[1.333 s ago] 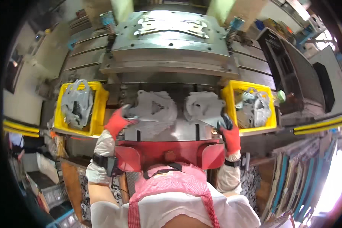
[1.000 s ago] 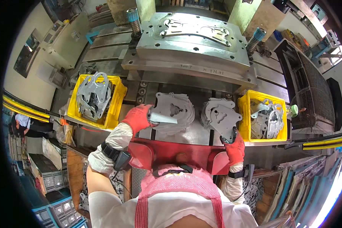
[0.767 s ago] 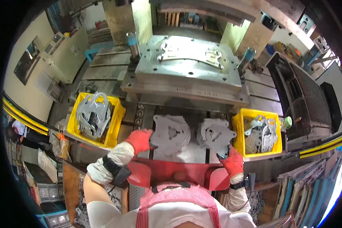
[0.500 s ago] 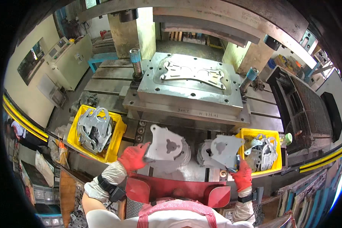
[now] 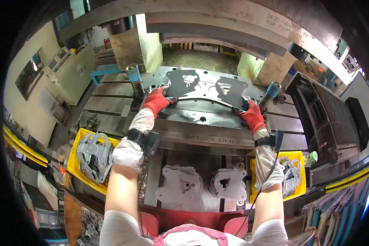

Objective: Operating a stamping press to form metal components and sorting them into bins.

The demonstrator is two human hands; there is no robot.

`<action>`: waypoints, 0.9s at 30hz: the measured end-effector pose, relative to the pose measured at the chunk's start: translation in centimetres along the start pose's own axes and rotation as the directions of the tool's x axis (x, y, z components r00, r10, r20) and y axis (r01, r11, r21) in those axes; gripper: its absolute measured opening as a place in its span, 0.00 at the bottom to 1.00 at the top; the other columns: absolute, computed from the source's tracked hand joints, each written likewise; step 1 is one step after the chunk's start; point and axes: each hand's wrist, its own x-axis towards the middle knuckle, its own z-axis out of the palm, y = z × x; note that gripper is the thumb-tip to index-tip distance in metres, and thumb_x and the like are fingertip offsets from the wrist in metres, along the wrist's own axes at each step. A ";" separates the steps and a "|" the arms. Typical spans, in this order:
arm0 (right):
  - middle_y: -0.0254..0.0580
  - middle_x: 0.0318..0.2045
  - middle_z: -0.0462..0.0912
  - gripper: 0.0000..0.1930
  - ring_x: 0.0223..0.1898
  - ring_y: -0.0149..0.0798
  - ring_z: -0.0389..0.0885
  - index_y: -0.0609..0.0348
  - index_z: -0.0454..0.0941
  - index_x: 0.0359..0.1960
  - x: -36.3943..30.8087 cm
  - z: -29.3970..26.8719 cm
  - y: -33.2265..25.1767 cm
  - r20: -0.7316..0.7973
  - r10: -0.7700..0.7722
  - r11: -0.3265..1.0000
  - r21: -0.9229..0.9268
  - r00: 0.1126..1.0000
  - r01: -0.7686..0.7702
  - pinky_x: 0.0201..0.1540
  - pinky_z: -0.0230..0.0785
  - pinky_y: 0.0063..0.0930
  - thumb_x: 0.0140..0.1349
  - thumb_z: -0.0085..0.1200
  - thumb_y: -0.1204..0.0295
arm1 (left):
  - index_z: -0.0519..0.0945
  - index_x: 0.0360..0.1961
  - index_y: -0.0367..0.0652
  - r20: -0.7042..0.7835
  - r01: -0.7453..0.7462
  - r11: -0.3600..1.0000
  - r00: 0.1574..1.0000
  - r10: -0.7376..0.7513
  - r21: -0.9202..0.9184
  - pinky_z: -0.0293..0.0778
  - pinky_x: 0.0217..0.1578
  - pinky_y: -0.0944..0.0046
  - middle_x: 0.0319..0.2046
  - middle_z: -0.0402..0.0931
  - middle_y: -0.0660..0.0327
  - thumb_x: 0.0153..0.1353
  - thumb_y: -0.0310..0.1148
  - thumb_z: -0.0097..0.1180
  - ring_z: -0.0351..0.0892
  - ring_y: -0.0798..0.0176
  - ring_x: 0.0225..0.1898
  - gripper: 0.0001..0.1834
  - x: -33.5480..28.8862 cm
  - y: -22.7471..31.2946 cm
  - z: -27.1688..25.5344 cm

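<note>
My left hand (image 5: 157, 101), in a red glove, is closed at the near corner of a dark flat metal plate (image 5: 177, 87) with a cut-out. In the same kind of glove, my right hand (image 5: 252, 115) is closed at the near corner of a second dark plate (image 5: 236, 87). Both plates are over the press die (image 5: 203, 119), above a shiny formed part; whether they touch it I cannot tell. Dark bits show at both sets of fingertips, too small to name. Nearer me lie a left stack of grey plates (image 5: 174, 185) and a right stack (image 5: 233, 186).
Yellow bins of metal parts stand at left (image 5: 74, 164) and right (image 5: 301, 184). Blue-topped guide posts rise left (image 5: 133, 74) and right (image 5: 273, 90) of the die. The upper press block (image 5: 217, 20) hangs overhead. A mesh guard (image 5: 336, 110) stands at right.
Both hands have moved forward from the near stacks to the die, each with a plate. The top plates have left the stacks. My view has shifted slightly.
</note>
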 end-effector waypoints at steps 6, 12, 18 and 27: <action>0.53 0.38 0.77 0.28 0.42 0.51 0.75 0.61 0.72 0.43 0.7 -0.6 -3.0 -0.012 0.109 0.994 -0.015 0.994 -0.109 0.44 0.67 0.35 0.41 0.64 0.60 | 0.71 0.51 0.50 0.058 0.011 1.000 0.998 -0.011 -0.004 0.66 0.49 0.60 0.46 0.73 0.52 0.35 0.48 0.67 0.71 0.53 0.49 0.38 1.2 -0.8 -0.3; 0.51 0.39 0.77 0.30 0.41 0.50 0.75 0.59 0.71 0.45 -0.2 -0.6 -3.1 0.092 -0.005 0.975 0.223 0.996 -0.015 0.42 0.68 0.35 0.42 0.62 0.56 | 0.70 0.52 0.52 0.031 0.006 0.998 0.999 -0.008 0.067 0.66 0.49 0.60 0.45 0.74 0.54 0.37 0.50 0.66 0.72 0.54 0.48 0.38 1.1 -0.5 0.7; 0.54 0.35 0.78 0.28 0.38 0.50 0.76 0.61 0.71 0.44 -0.2 -0.2 -3.1 -0.056 0.079 0.996 0.053 0.995 -0.076 0.39 0.68 0.35 0.42 0.64 0.61 | 0.71 0.52 0.52 0.013 0.009 0.998 1.000 -0.010 0.058 0.66 0.49 0.61 0.45 0.74 0.54 0.38 0.50 0.65 0.72 0.54 0.48 0.37 0.6 1.2 0.6; 0.55 0.38 0.76 0.26 0.43 0.53 0.74 0.62 0.72 0.40 1.0 1.2 -3.5 -0.044 0.150 0.963 -0.220 0.988 -0.156 0.45 0.66 0.40 0.44 0.60 0.55 | 0.71 0.51 0.48 -0.043 0.139 0.980 0.990 -0.134 0.144 0.66 0.49 0.59 0.47 0.72 0.55 0.38 0.52 0.64 0.71 0.54 0.49 0.37 1.4 0.8 1.8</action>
